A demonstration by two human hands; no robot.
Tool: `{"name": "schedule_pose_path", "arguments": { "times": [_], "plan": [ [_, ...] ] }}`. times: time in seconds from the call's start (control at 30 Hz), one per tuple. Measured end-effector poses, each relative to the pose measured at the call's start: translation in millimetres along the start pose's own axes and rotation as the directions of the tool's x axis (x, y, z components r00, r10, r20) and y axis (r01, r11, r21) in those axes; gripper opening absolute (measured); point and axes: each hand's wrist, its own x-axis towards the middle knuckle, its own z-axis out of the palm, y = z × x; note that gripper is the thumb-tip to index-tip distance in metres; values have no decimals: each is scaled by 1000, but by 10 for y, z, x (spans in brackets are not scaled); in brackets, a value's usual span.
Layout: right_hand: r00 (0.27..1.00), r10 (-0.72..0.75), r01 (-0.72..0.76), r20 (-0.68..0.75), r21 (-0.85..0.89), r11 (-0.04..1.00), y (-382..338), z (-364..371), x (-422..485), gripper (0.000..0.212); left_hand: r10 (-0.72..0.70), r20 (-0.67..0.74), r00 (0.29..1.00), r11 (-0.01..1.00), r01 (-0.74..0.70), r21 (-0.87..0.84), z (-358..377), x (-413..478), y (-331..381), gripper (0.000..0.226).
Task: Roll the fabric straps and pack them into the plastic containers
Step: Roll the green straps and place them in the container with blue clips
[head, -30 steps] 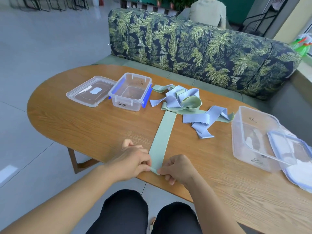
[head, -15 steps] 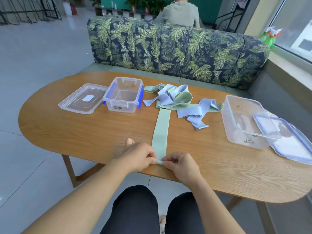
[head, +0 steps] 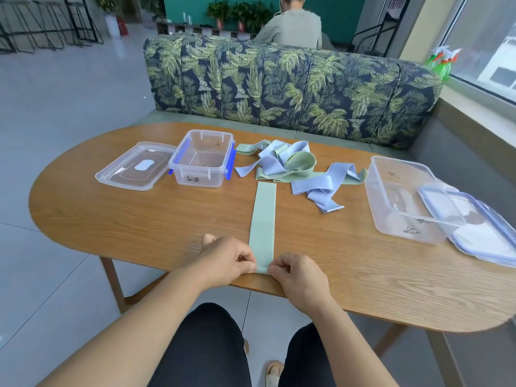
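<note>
A person's left hand (head: 229, 258) and right hand (head: 299, 275) pinch the near corners of a flat, pale green fabric strap (head: 263, 216), thumbs against curled fingers, at the front edge of an oval wood-grain table (head: 134, 219), the band lying straight toward a loose heap of lilac and green straps (head: 282, 163). Light, soft and limp, it will likely skew unless rolled tight from that end. A small blue-clipped clear plastic container (head: 201, 177) and a larger clear tub (head: 391, 191) stand open on either side.
</note>
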Motion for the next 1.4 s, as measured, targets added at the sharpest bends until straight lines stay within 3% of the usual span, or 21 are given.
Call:
{"name": "schedule_pose_path", "arguments": {
  "times": [0.13,0.3,0.43,0.57,0.7,0.9,1.23,1.4],
  "plan": [
    [999,34,-34,37,8,999,-32,-35,33,16,35,-99,994,996,-26,85,-12,-74,53,17],
    [992,113,-119,51,119,986,-58,-42,79,19,359,-235,903,907,-277,318,105,-152,39,13],
    [981,173,-189,85,230,955,-96,-58,110,11,332,-247,910,926,-264,272,143,-160,-8,14],
    [978,193,-208,81,422,882,-58,-109,75,19,292,-250,923,944,-237,228,155,-119,-18,17],
    [990,112,-36,-90,601,798,-6,-131,6,6,261,-198,945,953,-219,211,120,-44,-22,17],
    [984,-124,156,-125,294,943,22,89,6,10,221,-129,967,967,-200,156,74,20,-33,16],
    [970,-215,224,-111,83,971,16,74,131,13,157,-276,948,986,-165,-5,247,-164,-121,15],
    [971,-194,207,-136,88,974,34,118,128,13,72,-287,955,984,-116,-139,287,-100,-101,6]
  ]
}}
